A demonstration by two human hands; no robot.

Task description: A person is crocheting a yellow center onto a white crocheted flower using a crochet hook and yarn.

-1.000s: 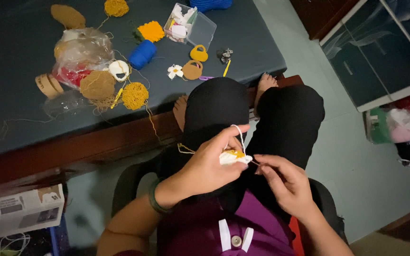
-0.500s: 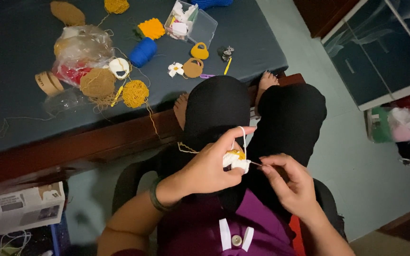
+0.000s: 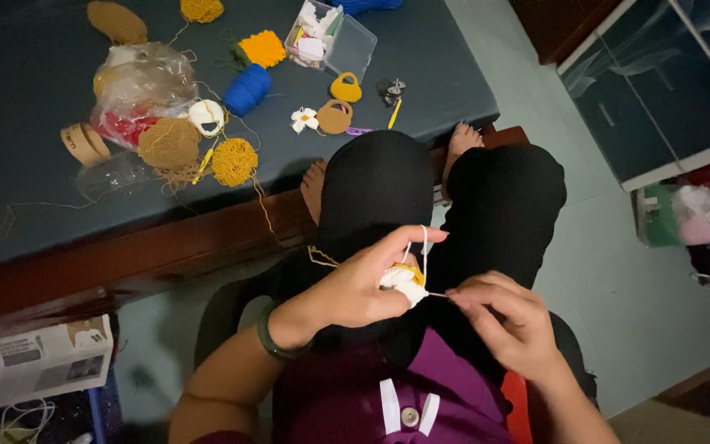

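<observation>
Pinching a small soft white-and-yellow crochet piece (image 3: 404, 279) over the lap, left hand (image 3: 363, 284) closed round it, right hand (image 3: 507, 316) fingers nipped on the thin white yarn (image 3: 423, 251), probably light, squishy, best held at edges.

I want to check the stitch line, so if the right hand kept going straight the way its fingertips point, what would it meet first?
The right hand points left, toward the small white and yellow crochet piece pinched in the left hand. It would likely meet that piece first, though depth is hard to judge.

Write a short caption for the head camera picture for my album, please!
Left hand holds a small white and yellow crochet piece while the right hand works it.
</observation>
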